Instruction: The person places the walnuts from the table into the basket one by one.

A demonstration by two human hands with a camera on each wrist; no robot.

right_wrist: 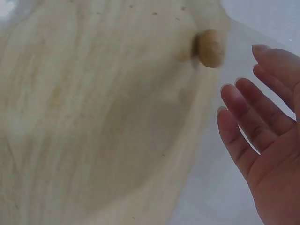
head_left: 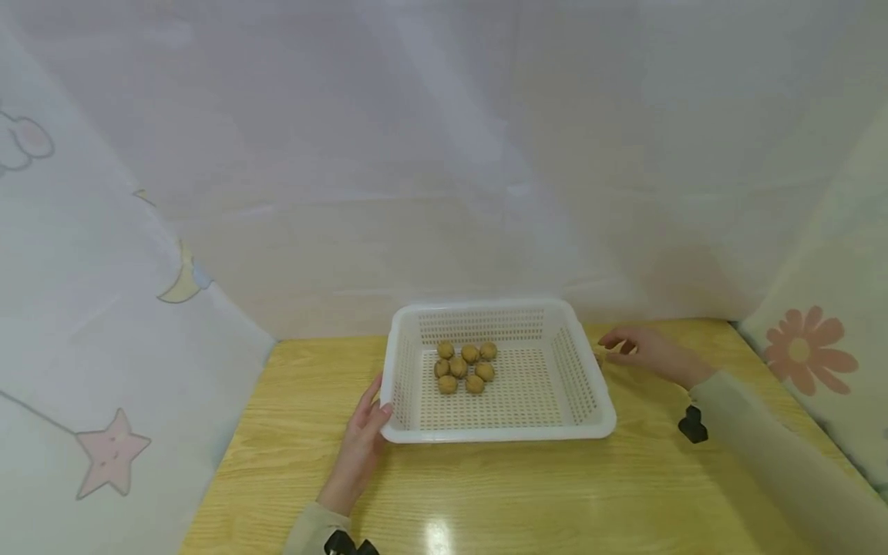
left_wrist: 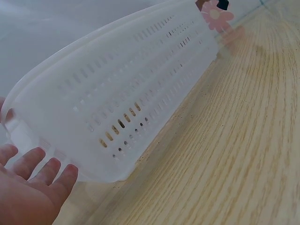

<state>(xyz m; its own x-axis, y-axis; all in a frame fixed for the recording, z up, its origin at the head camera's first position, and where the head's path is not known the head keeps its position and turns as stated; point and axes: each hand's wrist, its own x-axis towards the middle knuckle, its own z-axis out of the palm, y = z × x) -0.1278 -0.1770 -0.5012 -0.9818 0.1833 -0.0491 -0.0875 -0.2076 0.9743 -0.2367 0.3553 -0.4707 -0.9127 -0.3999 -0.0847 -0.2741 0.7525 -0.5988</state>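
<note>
A white plastic basket [head_left: 499, 433] with slotted walls stands on the table, several walnuts [head_left: 458, 366] grouped in its left half. My left hand [head_left: 364, 432] holds the basket's left end near the front corner, the thumb at the rim and the other fingers against the outer wall. In the left wrist view those fingertips [left_wrist: 70, 171] lie along the end wall. Beyond the basket's right side, my right hand [head_left: 645, 353] reaches over the table with loosely bent fingers and nothing held. One loose walnut [right_wrist: 211, 48] lies on the table close to its fingertips.
The wooden table [head_left: 312, 408] extends in front of the basket and to both sides. A pale cloth backdrop [head_left: 444, 193] rises along its back edge, and printed side cloths with a star [head_left: 113, 453] and a flower [head_left: 798, 351] hang left and right.
</note>
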